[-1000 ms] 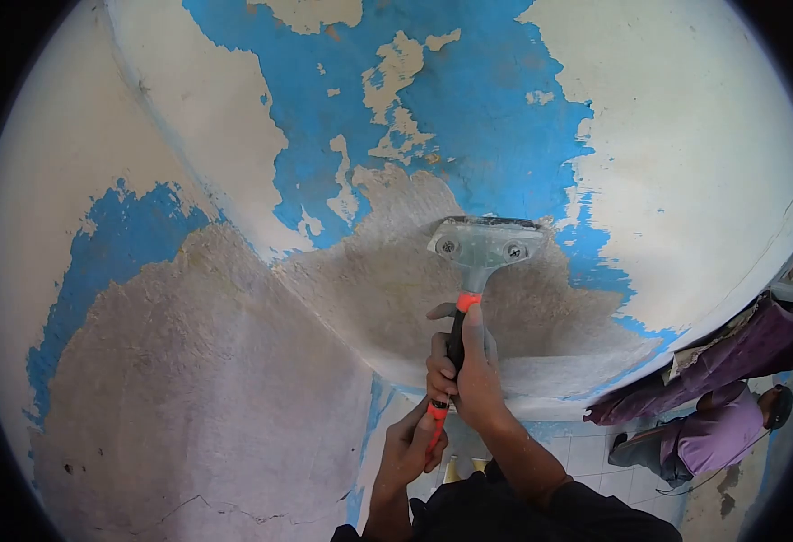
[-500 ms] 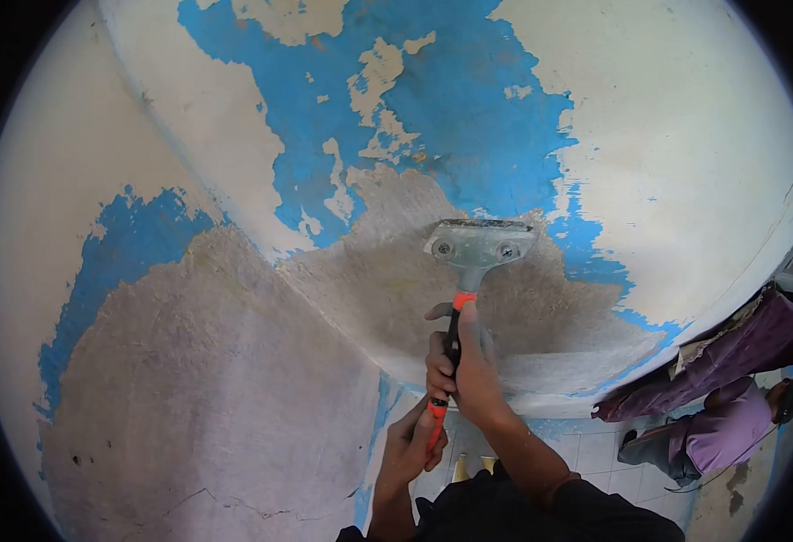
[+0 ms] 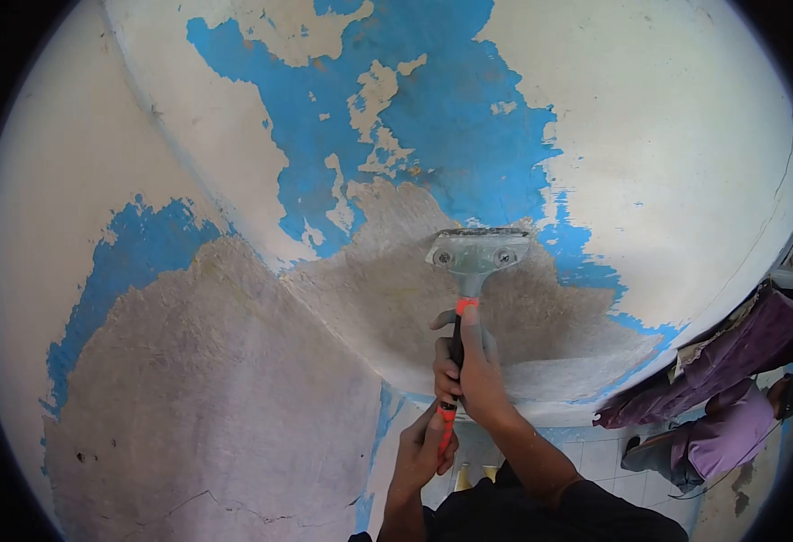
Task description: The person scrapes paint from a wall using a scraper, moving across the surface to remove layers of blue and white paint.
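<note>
A long-handled paint scraper [image 3: 478, 256] has a wide grey metal head with two screws and a black-and-red handle. Its blade edge lies against the wall, where a bare grey-brown patch [image 3: 550, 316] meets blue paint [image 3: 469, 135]. My right hand [image 3: 474, 370] is closed round the upper handle, below the red collar. Lower down, my left hand [image 3: 422, 452] wraps the red end of the same handle. Both hands' fingers are partly hidden behind the handle and each other.
Cream paint [image 3: 658, 135] with ragged edges surrounds the blue. A corner line divides off another bare wall area [image 3: 225, 388] at left. To the right hangs purple cloth [image 3: 731, 361], and a person in a purple shirt [image 3: 731, 429] is on the tiled floor [image 3: 586, 461].
The wall has shifted slightly down in the picture. The scraper head and both hands sit a little lower as well, with the same grip.
</note>
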Action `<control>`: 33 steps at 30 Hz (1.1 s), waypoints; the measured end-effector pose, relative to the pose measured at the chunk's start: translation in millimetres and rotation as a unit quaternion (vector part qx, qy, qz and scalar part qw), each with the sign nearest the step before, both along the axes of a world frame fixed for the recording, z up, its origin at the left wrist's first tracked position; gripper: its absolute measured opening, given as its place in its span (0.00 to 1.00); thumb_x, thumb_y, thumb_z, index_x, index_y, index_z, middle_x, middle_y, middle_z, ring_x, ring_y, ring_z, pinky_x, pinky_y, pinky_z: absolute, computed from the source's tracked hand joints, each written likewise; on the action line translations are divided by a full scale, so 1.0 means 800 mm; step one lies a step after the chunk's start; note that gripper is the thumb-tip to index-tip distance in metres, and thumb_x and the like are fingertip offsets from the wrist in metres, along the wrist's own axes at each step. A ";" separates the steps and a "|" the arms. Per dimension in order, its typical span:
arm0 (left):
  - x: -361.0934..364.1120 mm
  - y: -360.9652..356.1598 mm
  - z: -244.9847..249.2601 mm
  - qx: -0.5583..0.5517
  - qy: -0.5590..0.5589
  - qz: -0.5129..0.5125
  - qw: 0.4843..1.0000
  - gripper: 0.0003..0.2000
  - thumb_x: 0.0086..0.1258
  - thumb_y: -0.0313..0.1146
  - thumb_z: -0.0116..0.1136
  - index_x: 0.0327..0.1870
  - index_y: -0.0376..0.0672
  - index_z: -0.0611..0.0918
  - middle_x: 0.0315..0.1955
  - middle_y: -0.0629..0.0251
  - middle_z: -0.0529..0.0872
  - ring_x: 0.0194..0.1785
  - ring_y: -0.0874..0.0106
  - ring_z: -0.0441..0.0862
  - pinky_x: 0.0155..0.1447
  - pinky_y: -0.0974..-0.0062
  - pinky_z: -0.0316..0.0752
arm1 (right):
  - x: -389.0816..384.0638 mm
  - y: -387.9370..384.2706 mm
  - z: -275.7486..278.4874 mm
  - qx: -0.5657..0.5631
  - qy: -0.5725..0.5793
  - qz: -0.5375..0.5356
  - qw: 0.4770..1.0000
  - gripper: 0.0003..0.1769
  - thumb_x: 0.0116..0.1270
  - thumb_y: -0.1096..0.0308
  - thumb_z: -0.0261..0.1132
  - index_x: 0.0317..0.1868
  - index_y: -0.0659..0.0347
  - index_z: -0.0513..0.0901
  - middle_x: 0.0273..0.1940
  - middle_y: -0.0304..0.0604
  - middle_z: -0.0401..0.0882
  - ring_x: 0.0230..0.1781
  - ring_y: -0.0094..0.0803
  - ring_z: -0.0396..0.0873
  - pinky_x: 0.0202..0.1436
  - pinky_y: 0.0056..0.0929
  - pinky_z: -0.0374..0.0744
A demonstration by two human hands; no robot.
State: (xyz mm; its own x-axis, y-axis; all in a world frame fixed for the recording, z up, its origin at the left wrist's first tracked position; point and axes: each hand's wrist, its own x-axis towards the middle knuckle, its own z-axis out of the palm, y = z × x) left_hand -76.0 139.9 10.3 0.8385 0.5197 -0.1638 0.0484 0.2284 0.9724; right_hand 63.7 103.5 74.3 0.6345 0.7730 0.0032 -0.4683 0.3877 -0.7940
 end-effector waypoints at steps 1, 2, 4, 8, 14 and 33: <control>-0.002 -0.004 -0.003 -0.014 -0.002 -0.002 1.000 0.25 0.80 0.48 0.41 0.61 0.31 0.70 0.17 0.66 0.71 0.14 0.80 0.64 0.18 0.82 0.59 | 0.000 -0.001 -0.003 -0.002 0.002 0.003 1.000 0.30 0.75 0.37 0.44 0.47 0.59 0.69 0.16 0.31 0.55 0.09 0.18 0.53 0.12 0.21 0.59; -0.003 -0.007 -0.005 -0.028 -0.004 -0.005 1.000 0.27 0.80 0.46 0.41 0.67 0.31 0.69 0.18 0.66 0.72 0.15 0.80 0.65 0.19 0.82 0.60 | -0.002 0.000 -0.008 -0.010 -0.001 0.002 1.000 0.30 0.75 0.37 0.44 0.47 0.59 0.69 0.16 0.31 0.55 0.09 0.18 0.53 0.12 0.21 0.59; -0.008 -0.011 -0.016 -0.040 0.006 -0.001 0.999 0.27 0.80 0.47 0.42 0.67 0.32 0.69 0.17 0.66 0.71 0.15 0.80 0.65 0.20 0.81 0.60 | -0.004 -0.001 -0.018 -0.023 -0.008 -0.006 1.000 0.30 0.75 0.37 0.44 0.47 0.60 0.69 0.16 0.31 0.55 0.09 0.19 0.53 0.12 0.21 0.59; -0.004 -0.012 -0.022 -0.058 -0.003 -0.003 0.998 0.27 0.80 0.48 0.41 0.68 0.34 0.69 0.17 0.67 0.71 0.15 0.80 0.65 0.20 0.81 0.60 | -0.002 -0.004 -0.015 -0.041 -0.003 0.014 0.999 0.31 0.75 0.36 0.44 0.45 0.61 0.70 0.15 0.31 0.55 0.08 0.19 0.54 0.12 0.22 0.58; -0.001 -0.010 -0.004 -0.035 -0.013 -0.009 0.999 0.27 0.80 0.48 0.41 0.70 0.35 0.67 0.18 0.67 0.71 0.15 0.81 0.65 0.20 0.82 0.60 | 0.001 -0.001 0.002 -0.036 -0.013 0.002 0.999 0.32 0.74 0.35 0.43 0.43 0.59 0.70 0.15 0.31 0.53 0.07 0.19 0.52 0.11 0.22 0.56; -0.002 -0.030 -0.019 -0.075 -0.005 -0.005 0.997 0.27 0.80 0.48 0.40 0.71 0.37 0.65 0.16 0.68 0.68 0.15 0.80 0.63 0.19 0.81 0.60 | -0.004 -0.007 -0.013 -0.086 -0.018 -0.004 0.996 0.31 0.73 0.34 0.45 0.36 0.57 0.68 0.13 0.31 0.53 0.06 0.20 0.53 0.09 0.23 0.56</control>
